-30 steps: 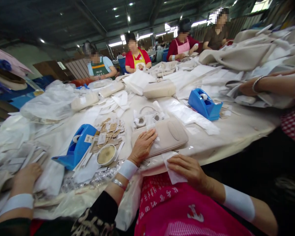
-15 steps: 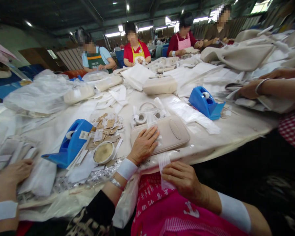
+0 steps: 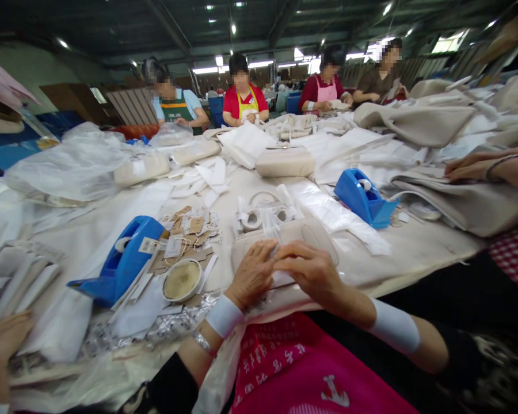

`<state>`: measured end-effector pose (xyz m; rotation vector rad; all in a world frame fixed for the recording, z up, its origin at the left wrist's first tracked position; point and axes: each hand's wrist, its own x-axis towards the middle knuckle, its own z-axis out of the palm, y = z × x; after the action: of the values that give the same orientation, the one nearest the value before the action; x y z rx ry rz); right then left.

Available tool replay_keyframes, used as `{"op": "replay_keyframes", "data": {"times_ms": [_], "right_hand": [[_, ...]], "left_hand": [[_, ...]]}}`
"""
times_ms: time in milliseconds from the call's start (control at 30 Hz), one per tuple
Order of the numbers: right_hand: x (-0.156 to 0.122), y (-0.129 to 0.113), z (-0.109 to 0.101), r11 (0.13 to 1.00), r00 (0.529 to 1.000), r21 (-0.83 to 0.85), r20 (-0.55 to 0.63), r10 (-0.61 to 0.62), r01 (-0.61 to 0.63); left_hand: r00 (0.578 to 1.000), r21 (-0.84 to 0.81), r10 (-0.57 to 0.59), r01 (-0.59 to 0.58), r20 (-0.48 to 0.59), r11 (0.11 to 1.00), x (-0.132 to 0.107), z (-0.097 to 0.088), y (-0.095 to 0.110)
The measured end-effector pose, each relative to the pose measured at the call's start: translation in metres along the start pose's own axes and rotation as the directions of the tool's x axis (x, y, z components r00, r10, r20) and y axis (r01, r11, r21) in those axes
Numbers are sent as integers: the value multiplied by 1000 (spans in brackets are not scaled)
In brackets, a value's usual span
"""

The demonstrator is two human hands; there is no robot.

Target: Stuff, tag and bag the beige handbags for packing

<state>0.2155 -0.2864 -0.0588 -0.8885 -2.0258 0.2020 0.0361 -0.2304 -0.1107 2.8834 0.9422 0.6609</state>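
A beige handbag point(image 3: 315, 232) lies flat at the table's near edge, with a clear plastic strip point(image 3: 270, 223) across its middle. My left hand point(image 3: 251, 277) rests on the bag, its fingers bent together over the strip. My right hand point(image 3: 311, 271) meets it from the other side, fingers pinched at the same spot. The strip's end is hidden under the fingertips. Just behind the bag are wrapped handle rings point(image 3: 251, 219) under clear plastic.
Blue tape dispensers stand left point(image 3: 129, 253) and right point(image 3: 365, 198). Paper tags point(image 3: 194, 225) and a tape roll point(image 3: 182, 280) lie left of the bag. Wrapped bags and white sheets point(image 3: 246, 140) cover the far side. Co-workers' hands are at the left point(image 3: 4, 339) and right point(image 3: 479, 165) edges.
My right hand has risen from below the table edge onto the bag, bringing the plastic strip's end up to my left hand. My left fingers have drawn in from lying flat.
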Motion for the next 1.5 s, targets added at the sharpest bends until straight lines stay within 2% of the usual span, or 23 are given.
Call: {"op": "replay_keyframes", "data": {"times_ms": [100, 200, 300, 533, 667, 933, 1133, 1267, 1333, 1367, 1433, 1467, 1500], "right_hand": [[27, 30, 2, 985, 990, -113, 27, 137, -133], [39, 50, 6, 950, 958, -180, 85, 275, -257], [45, 61, 9, 931, 933, -215, 148, 328, -294], [51, 70, 19, 916, 921, -342, 247, 301, -208], [53, 76, 23, 903, 899, -364, 277, 339, -229], [64, 74, 15, 876, 844, -443, 381, 378, -192], [64, 75, 18, 884, 866, -435, 363, 344, -169], [63, 70, 19, 882, 891, -436, 308, 333, -179], [59, 74, 7, 891, 915, -409, 248, 317, -198], [55, 79, -4, 904, 937, -366, 179, 300, -220], [43, 101, -41, 926, 961, -256, -51, 273, -277], [36, 116, -64, 927, 939, -201, -202, 278, -318], [28, 133, -91, 906, 894, -190, -329, 305, -379]], "left_hand": [[997, -154, -27, 16, -74, 988, -3, 2, -4], [978, -316, -171, 127, -116, 940, -6, 2, -5], [961, -364, -241, 177, -138, 915, -7, 1, -4], [971, -193, -200, 173, -128, 966, -5, -1, 1], [974, -175, -201, 181, -102, 968, -4, -2, 3], [985, -87, -170, 167, -33, 982, -1, -8, 6], [996, 129, -88, 85, 16, 988, 2, -10, 11], [999, 170, -21, 16, 28, 985, 3, -8, 11], [1000, 185, -4, 3, 6, 983, 4, -7, 10], [1000, 191, 0, 1, -8, 982, 4, -7, 9], [999, 197, 9, -3, -32, 980, 5, -7, 8], [999, 198, 15, -7, -37, 980, 5, -6, 7], [999, 198, 20, -11, -43, 980, 4, -6, 7]]}}
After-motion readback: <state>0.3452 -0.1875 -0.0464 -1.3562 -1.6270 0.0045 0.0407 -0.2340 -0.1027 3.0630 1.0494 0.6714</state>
